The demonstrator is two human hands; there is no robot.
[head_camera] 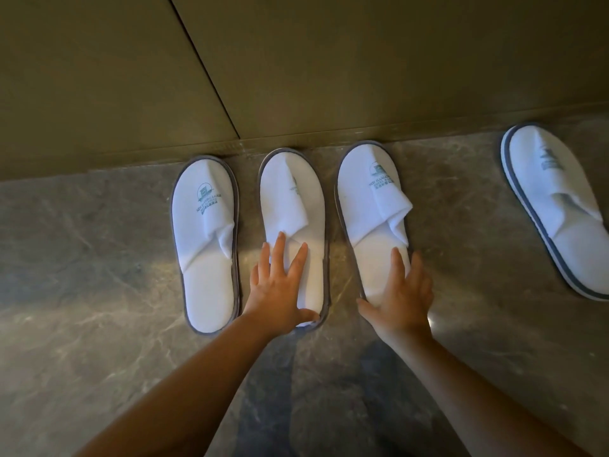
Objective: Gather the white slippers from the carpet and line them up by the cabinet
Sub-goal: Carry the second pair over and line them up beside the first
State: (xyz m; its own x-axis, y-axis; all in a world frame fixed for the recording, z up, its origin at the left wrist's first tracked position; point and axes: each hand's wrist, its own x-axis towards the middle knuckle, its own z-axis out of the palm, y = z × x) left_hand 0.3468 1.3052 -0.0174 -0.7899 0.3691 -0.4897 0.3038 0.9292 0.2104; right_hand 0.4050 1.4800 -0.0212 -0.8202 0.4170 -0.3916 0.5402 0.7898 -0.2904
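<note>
Several white slippers with grey-edged soles lie on a grey marble floor, toes toward the olive cabinet. The leftmost slipper lies alone and untouched. My left hand rests flat with spread fingers on the heel part of the second slipper, thumb at its heel edge. My right hand lies flat with straight fingers on the heel part of the third slipper, which is angled slightly left. A fourth slipper lies apart at the right, tilted, its heel running off the frame's right edge.
The cabinet's base runs along the floor just beyond the slipper toes, with a door seam slanting down to it. Marble floor stretches left and toward me. No carpet is in view.
</note>
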